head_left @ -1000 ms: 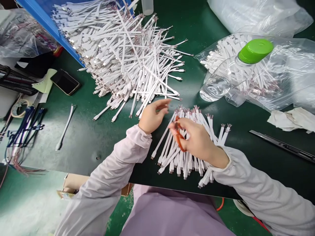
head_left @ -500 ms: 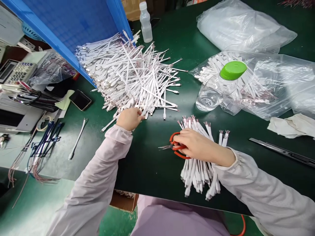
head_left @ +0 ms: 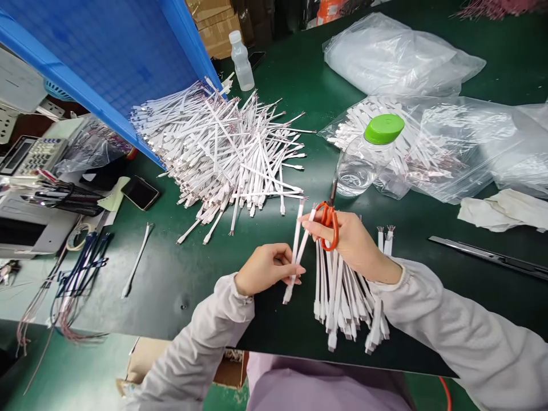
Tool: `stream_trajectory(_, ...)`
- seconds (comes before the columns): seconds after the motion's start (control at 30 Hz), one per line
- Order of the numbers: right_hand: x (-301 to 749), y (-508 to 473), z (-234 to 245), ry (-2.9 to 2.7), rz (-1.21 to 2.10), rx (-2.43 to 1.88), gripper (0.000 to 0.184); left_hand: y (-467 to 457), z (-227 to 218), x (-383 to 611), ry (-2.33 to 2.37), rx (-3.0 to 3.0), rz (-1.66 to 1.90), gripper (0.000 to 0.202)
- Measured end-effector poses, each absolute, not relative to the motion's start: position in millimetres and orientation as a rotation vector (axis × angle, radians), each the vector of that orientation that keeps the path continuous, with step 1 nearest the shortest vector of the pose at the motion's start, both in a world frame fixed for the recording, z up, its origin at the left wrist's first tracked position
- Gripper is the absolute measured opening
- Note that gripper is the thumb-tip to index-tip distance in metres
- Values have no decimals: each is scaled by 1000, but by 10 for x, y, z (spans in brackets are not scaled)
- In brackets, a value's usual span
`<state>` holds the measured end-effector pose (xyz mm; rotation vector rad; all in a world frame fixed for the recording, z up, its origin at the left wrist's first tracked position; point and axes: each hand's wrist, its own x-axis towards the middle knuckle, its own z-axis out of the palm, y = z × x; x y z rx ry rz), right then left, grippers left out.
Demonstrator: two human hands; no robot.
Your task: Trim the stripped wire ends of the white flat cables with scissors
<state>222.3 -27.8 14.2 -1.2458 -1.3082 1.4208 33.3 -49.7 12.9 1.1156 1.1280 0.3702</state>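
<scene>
My left hand [head_left: 272,267] pinches a pair of short white cables [head_left: 298,242] near their connector ends, with the stripped wire ends pointing up. My right hand [head_left: 353,242] has the red-handled scissors [head_left: 329,220] hooked in its fingers, blades pointing away from me. Its thumb and fingertips also touch the upper part of one of these cables. Beneath and beside the right hand lies a bundle of white cables [head_left: 342,302], connectors toward me. A large heap of similar cables [head_left: 231,148] spreads beyond my left hand, at the mouth of a blue bin [head_left: 128,63].
A bottle with a green cap [head_left: 384,129] stands before a plastic bag of cables [head_left: 445,142]. On the right are a white cloth [head_left: 505,210] and a box cutter [head_left: 488,256]. To the left lie a phone [head_left: 140,193], a single cable [head_left: 137,260] and dark cables [head_left: 81,274].
My left hand has come from the heap toward me and right, bringing white cables. My right hand has risen slightly, and the scissors have turned from pointing left to pointing away.
</scene>
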Motion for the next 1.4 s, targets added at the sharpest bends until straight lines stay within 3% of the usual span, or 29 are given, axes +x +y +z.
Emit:
stream_trajectory(0.5, 2234, -261, 102, -1146, 1304, -1243, 33, -537, 3, 529, 1096, 1126, 573, 34)
stream_trajectory(0.9, 2309, -219, 94, -1116, 1570, -1046, 24, -533, 20, 465, 960, 1100, 421, 31)
stream_trajectory(1.1, 2255, -250, 142, -1259, 1376, -1213, 28, -489, 40, 506, 926, 1080, 595, 39)
stream_trajectory(1.4, 2416, -193, 157, -1732, 831, -1468, 22, -452, 31, 540, 1071, 1009, 830, 32)
